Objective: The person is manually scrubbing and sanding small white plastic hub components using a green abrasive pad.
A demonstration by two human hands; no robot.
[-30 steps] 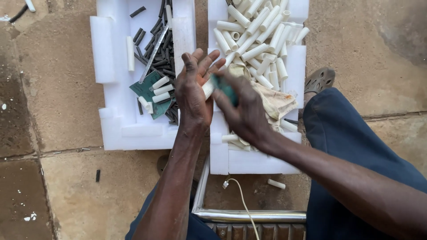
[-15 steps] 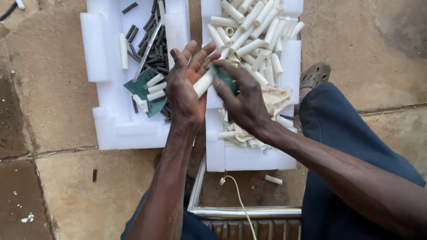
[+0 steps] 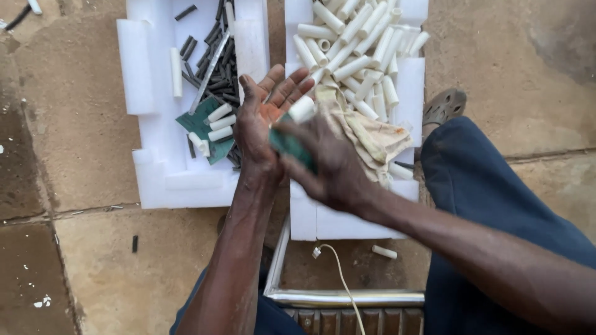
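The left hand (image 3: 264, 121) lies palm-up with fingers spread, cradling 1 white tube (image 3: 302, 108) so the right hand (image 3: 326, 161), clenched on a green pad (image 3: 288, 146), can press against it (between 2 white foam trays (image 3: 149, 180), tubes heaped in the right one).

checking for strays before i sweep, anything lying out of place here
Yes. One white tube lies on the floor below the right foam tray, and a short dark piece sits on the paving below the left foam tray. Both lie outside the trays.
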